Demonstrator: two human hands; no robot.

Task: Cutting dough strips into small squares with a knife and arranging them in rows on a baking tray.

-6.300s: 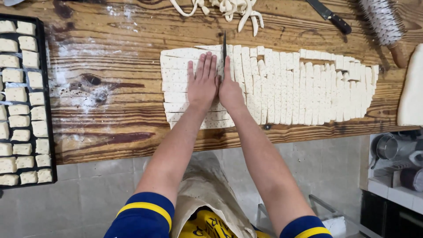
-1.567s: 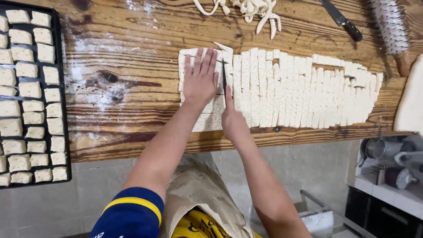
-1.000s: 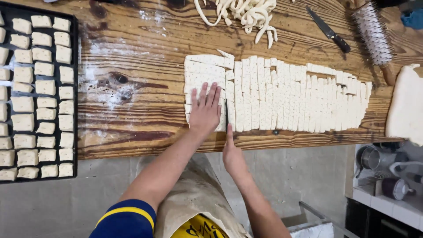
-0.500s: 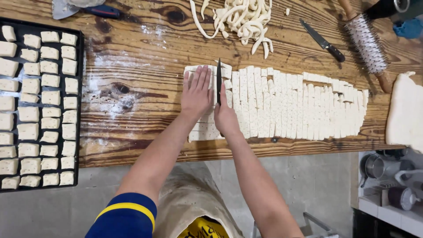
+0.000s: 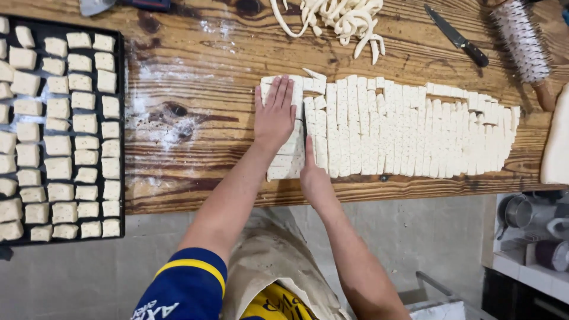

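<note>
Head view: left hand [image 5: 276, 115] lies flat, fingers spread and extended, palm down on the left end of the dough sheet [image 5: 385, 127]. Right hand [image 5: 313, 176] sits just beside it at the near edge of the table [image 5: 195, 142], with the index finger stretched along a cut line between two strips. Whether it grips a blade cannot be told; no blade is distinct in this view.

Dough position: the sheet lies on the table centre-right, already scored into narrow strips and cross-cut into small blocks over most of its length. The leftmost strips, under the left hand, appear offset from the rest.

Step in hand, as judged: separating or cutting off the leftmost strips while the flat hand steadies them. The work looks well advanced, since a tray [image 5: 118, 136] at the left holds rows of finished squares.

Next move calls for, as judged:
- firm, even pressure from the flat hand so the blocks do not slide;
- a straight path along the existing line;
- fingers kept clear of any cutting edge.

Other items at the far edge: trimmings [image 5: 338, 18], knife [image 5: 456, 37], spiked roller [image 5: 521, 41].
</note>
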